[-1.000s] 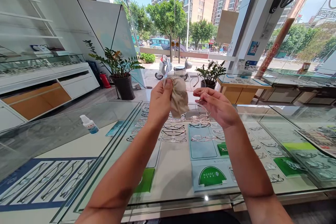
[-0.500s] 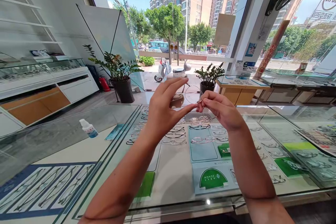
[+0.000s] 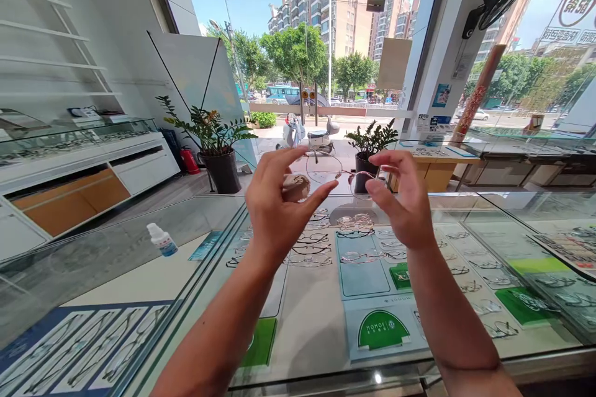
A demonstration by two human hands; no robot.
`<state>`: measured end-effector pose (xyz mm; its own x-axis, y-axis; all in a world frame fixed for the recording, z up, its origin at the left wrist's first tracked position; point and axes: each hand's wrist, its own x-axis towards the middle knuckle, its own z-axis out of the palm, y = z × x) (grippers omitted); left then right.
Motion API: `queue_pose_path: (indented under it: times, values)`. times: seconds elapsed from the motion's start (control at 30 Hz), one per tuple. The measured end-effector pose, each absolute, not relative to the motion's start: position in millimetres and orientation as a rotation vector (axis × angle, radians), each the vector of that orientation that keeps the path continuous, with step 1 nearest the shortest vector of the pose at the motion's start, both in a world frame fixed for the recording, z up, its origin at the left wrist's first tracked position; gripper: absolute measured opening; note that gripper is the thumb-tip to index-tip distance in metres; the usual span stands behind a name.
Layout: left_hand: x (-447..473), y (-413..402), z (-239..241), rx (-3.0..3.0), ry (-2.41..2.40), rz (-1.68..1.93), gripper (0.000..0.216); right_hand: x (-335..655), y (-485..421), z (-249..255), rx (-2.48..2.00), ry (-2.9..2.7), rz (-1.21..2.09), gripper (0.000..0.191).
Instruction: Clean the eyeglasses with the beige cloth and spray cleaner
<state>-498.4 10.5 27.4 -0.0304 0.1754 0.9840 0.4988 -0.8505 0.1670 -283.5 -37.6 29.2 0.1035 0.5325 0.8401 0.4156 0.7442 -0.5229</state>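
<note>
A pair of thin-rimmed eyeglasses (image 3: pixel 344 172) is held up in front of me above the glass counter. My left hand (image 3: pixel 274 208) has its index fingertip by the upper left rim and its thumb near the bridge. A crumpled beige cloth (image 3: pixel 297 188) is tucked in that same hand, between palm and fingers. On the other side, my right hand (image 3: pixel 407 208) curls thumb and fingers around the right lens end. Its exact contact with the frame is partly hidden.
Under the counter glass (image 3: pixel 307 316) lie rows of spectacle frames (image 3: pixel 313 248) and a green MOHOE sign (image 3: pixel 382 329). A small white spray bottle (image 3: pixel 161 240) stands at left. Potted plants (image 3: pixel 221 167) and a window are beyond; a magazine (image 3: pixel 565 253) lies right.
My right hand has opened from a pinch near the bridge and shifted to the right lens end. The eyeglasses have moved left and levelled out, closer into my left hand.
</note>
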Motion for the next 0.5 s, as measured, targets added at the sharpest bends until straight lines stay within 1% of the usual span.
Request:
queue_pose_path:
  times: [0.1,0.17,0.2,0.37,0.5]
  values:
    - [-503,7,27,-1.835,-0.799,-2.061,0.058,-290,-41,26,-0.836,-1.483,-0.168,0.053]
    - [-506,4,28,-1.784,-0.808,-2.105,0.057,-295,-43,24,-0.849,-1.491,-0.262,0.058]
    - [-507,3,28,-1.78,-0.812,-2.118,0.057,-298,-44,24,-0.856,-1.489,-0.29,0.057]
    - [-511,-8,33,-1.834,-0.846,-2.144,0.05,-304,-48,23,-0.846,-1.448,-0.37,0.041]
    - [-511,-16,38,-1.877,-0.898,-2.129,0.047,-306,-52,23,-0.811,-1.43,-0.419,0.04]
